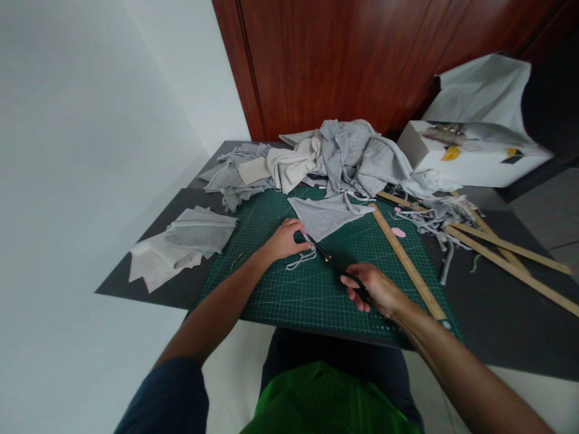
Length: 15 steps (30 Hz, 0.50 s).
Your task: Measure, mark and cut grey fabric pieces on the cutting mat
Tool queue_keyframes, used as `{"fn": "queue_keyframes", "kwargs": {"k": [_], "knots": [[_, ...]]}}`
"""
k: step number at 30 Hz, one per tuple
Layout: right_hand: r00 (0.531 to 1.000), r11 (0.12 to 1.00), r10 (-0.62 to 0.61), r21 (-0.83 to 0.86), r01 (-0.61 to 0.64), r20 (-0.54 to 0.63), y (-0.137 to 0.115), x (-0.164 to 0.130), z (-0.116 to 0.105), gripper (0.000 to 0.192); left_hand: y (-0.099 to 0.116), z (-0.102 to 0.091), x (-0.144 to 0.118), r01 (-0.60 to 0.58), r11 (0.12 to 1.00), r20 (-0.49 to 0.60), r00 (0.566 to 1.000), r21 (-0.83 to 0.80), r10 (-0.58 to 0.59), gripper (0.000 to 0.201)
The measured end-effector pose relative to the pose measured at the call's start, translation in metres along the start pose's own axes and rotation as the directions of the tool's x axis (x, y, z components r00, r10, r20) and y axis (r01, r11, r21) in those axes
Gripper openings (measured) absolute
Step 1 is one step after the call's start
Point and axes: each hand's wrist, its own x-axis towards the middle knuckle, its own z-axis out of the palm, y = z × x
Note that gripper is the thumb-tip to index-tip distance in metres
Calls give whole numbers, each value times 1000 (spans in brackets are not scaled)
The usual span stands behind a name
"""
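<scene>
The dark table [497, 313] stands in a corner, with a white wall close on the left and a brown wooden door behind, and its near edge runs just in front of the person's body. A green cutting mat [280, 295] covers the middle of the table and its near edge lies almost at the table edge. On the mat, the area between the two hands and toward the near edge is mostly bare green grid; the far side is crowded by a heap of grey and cream cloth [335, 157]. A long wooden ruler [407, 262] lies along the right side of the mat, just beside the right hand [373, 289], and more wooden strips [511, 253] lie further right on the table. Folded grey pieces [190, 238] rest at the left, partly off the mat. The right hand has its fingers closed through the handles of black scissors [335, 265], whose blades point toward a grey triangular cloth piece [323, 217] lying flat near the mat's middle. The left hand [284, 239] presses, fingers curled down, on the near corner of this piece. A thin white trimmed strip [301, 259] curls just beside the left hand.
</scene>
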Motion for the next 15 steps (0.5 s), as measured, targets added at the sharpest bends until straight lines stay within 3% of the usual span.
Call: {"fn": "queue_keyframes", "kwargs": {"k": [6, 9, 15], "knots": [[1000, 1000, -1, -3, 1, 8, 1, 0, 0, 38, 2, 0, 7, 5, 1000, -35, 999, 5, -4, 10], [1000, 1000, 7, 0, -7, 9, 1, 2, 0, 37, 0, 3, 16, 60, 998, -64, 996, -15, -61, 19], [1000, 1000, 27, -6, -27, 6, -2, -7, -5, 39, -6, 8, 21, 119, 993, -67, 991, 17, -117, 14]]}}
